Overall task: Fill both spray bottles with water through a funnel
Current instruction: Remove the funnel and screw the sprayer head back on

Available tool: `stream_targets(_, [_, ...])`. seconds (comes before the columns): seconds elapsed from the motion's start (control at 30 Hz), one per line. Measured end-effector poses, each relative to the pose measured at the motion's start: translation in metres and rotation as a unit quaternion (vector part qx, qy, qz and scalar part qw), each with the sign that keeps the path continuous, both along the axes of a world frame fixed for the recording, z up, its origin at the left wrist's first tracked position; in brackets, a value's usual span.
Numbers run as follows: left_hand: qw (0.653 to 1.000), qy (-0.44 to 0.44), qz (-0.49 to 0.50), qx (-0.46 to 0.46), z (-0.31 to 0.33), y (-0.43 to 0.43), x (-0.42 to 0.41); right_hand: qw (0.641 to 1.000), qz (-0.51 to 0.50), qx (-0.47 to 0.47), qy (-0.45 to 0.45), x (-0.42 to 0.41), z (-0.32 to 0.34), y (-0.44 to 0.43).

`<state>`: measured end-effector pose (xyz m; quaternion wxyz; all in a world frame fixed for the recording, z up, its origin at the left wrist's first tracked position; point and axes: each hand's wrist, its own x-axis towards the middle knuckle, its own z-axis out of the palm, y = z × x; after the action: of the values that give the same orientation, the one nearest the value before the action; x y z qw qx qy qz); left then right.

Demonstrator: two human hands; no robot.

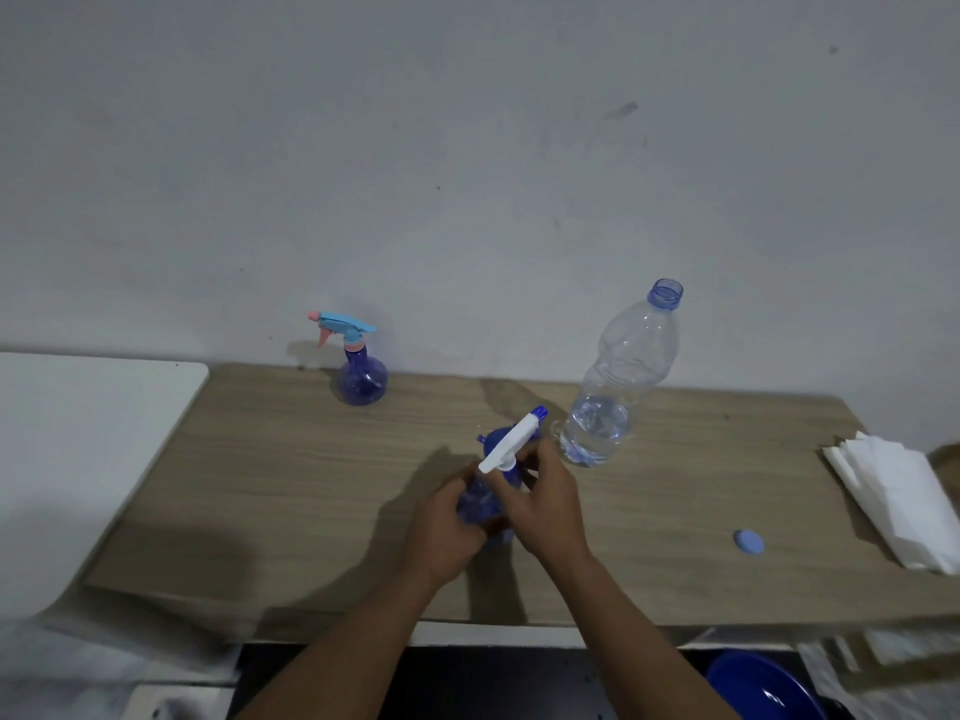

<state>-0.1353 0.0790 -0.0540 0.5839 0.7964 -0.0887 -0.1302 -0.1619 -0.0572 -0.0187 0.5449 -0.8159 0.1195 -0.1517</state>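
left hand [447,522] grips a light, likely slippery blue spray bottle [480,504] by its body while right hand [545,504] fingers pinch the white trigger head's [511,441] collar.

left grip [447,522]: bare | right grip [545,506]: bare | forearms: unsleeved

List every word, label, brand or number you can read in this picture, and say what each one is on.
No readable text anywhere in the head view.
Water bottle: clear plastic, no label showing.
Far spray bottle: no print visible.
Held spray bottle: mostly covered by the left hand and right hand; nothing legible.
Blue cap and paper napkins: plain, no marks to be seen.
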Motion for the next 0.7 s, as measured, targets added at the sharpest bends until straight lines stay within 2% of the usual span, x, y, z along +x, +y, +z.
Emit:
stream_targets(0.07, [1.000, 0.001, 0.001, -0.004, -0.0005, -0.0008, -0.0020, 1.000, 0.001, 0.018, -0.009, -0.0022, -0.0016, -0.0003])
stream_targets(0.2, [1.000, -0.002, -0.001, -0.009, -0.0028, -0.0008, -0.0008, 0.999, 0.024, -0.013, -0.025, -0.0043, -0.0030, 0.0006])
stream_targets(0.37, [1.000, 0.007, 0.012, -0.005, -0.0082, -0.0012, -0.0013, 1.000, -0.015, 0.019, -0.003, -0.0006, -0.0015, 0.0070])
stream_targets(0.53, [1.000, 0.003, 0.005, -0.022, -0.0056, -0.0017, -0.0010, 0.999, 0.039, -0.015, -0.035, -0.0048, -0.0045, 0.0036])
stream_targets(0.7, [1.000, -0.001, 0.008, -0.003, -0.0093, -0.0017, -0.0013, 0.999, 0.014, 0.022, -0.022, -0.0049, -0.0027, 0.0049])
